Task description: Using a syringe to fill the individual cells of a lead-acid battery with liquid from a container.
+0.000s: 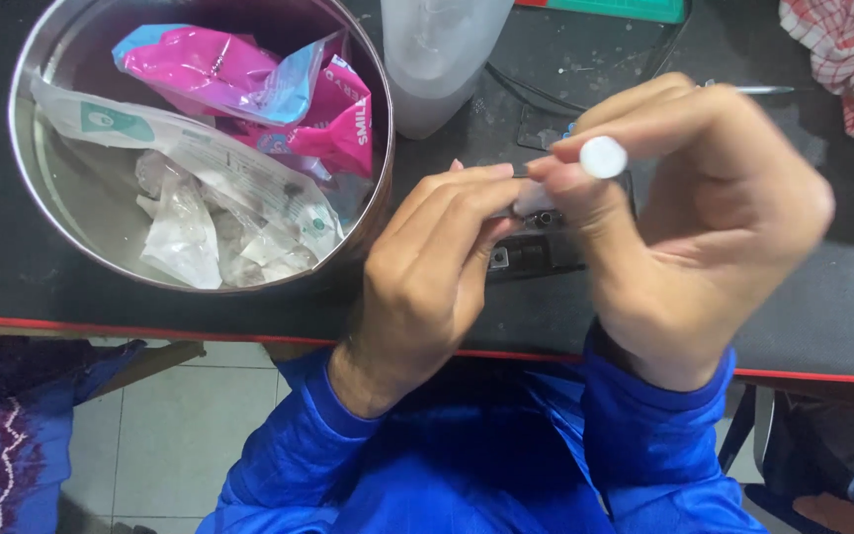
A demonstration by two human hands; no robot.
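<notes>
My left hand (pixel 427 267) and my right hand (pixel 704 227) meet over a black mat (pixel 822 297), both in blue sleeves. A small white round-ended piece (pixel 603 157) is pinched between my right thumb and fingers. My left fingertips press on a small pale part (pixel 534 201) just under it, touching the right thumb. Below the hands a small dark metal piece (pixel 531 252) lies on the mat, mostly hidden.
A round metal tin (pixel 27 168) at the left holds pink and clear plastic wrappers. A translucent plastic container (pixel 437 59) stands behind the hands. A red-checked cloth (pixel 852 49) lies at the top right. The mat's red front edge (pixel 150 331) runs along the table.
</notes>
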